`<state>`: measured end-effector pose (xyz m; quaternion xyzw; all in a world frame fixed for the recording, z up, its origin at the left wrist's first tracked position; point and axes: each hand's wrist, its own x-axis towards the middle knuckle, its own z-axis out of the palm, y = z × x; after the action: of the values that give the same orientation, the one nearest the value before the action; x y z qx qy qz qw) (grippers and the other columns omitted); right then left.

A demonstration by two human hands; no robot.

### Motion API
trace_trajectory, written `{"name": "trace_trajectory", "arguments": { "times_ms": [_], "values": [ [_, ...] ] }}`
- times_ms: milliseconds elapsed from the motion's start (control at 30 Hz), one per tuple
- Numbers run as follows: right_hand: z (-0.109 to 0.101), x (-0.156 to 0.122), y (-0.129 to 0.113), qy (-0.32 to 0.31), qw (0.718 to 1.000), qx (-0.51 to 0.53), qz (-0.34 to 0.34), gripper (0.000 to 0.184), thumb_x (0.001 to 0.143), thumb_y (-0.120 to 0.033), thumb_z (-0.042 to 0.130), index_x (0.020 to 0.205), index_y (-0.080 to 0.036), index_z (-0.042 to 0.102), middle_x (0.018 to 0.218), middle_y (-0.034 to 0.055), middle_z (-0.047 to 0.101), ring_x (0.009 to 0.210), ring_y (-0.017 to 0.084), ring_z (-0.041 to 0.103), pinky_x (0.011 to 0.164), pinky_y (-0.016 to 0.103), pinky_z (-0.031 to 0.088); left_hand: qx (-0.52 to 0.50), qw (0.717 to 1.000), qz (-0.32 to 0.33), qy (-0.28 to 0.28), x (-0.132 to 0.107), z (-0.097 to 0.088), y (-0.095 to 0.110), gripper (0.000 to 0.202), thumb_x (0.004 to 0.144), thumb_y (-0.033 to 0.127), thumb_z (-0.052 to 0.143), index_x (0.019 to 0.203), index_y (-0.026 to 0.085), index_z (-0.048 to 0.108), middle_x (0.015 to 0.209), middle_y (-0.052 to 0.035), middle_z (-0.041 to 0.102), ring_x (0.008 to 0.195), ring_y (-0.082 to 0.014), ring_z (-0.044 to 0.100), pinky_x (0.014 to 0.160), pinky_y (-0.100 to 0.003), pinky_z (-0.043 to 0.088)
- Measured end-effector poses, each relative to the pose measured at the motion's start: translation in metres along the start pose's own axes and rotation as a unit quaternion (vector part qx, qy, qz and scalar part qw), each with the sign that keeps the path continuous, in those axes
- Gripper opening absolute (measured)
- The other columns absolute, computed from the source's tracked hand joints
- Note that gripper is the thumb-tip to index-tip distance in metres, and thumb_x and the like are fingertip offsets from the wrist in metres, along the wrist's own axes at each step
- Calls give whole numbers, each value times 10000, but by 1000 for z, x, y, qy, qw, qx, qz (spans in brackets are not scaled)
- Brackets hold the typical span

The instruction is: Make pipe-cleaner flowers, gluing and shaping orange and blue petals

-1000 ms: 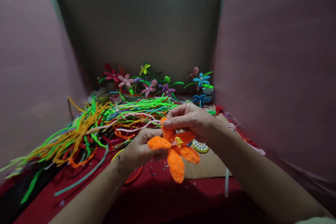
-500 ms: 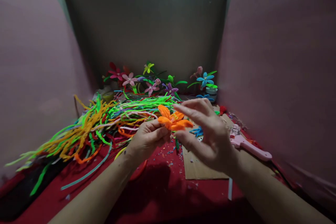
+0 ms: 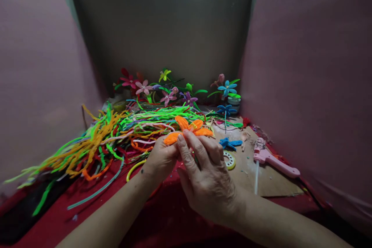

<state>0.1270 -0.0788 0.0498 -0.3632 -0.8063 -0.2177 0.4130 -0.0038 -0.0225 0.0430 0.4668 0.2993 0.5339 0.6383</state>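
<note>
An orange pipe-cleaner flower (image 3: 182, 123) with a yellow centre is held up in front of me, over the red cloth. My left hand (image 3: 162, 157) is closed on it from below, its thumb and fingers at the base of the petals. From the right, my right hand (image 3: 205, 174) reaches over the flower's near side. Its fingertips press at the near petals close to the centre, and the fingers are bent together. The lower part of the flower is hidden behind my hands.
Left lies a big heap of coloured pipe cleaners (image 3: 101, 139). A pink glue gun (image 3: 273, 161) rests on cardboard (image 3: 261, 180) at right, near a yellow-rimmed roll (image 3: 230, 160) and a blue pipe-cleaner flower (image 3: 229, 143). Finished flowers (image 3: 168, 98) stand along the back.
My right hand has come left and down, from hovering beside the flower to touching its near petals. The near left petal now points further left and down. My left hand keeps its hold.
</note>
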Motion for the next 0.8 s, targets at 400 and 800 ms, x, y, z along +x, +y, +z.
{"name": "trace_trajectory", "arguments": {
  "times_ms": [400,800],
  "values": [
    [-11,28,85,37,894,311,320,166,782,-229,558,877,-148,667,810,50,656,753,162,591,702,311,466,-110,993,45,16,10,-2,22,140,726,121,652,633,104,549,536,52,456,399,-10,320,587,-227,475],
    [10,-2,127,-113,904,238,338,180,731,-289,599,663,-134,659,588,8,605,546,109,502,527,231,360,-144,989,26,15,18,-10,12,129,787,91,571,659,87,559,520,42,421,412,-25,329,509,-212,435]
  ]
}}
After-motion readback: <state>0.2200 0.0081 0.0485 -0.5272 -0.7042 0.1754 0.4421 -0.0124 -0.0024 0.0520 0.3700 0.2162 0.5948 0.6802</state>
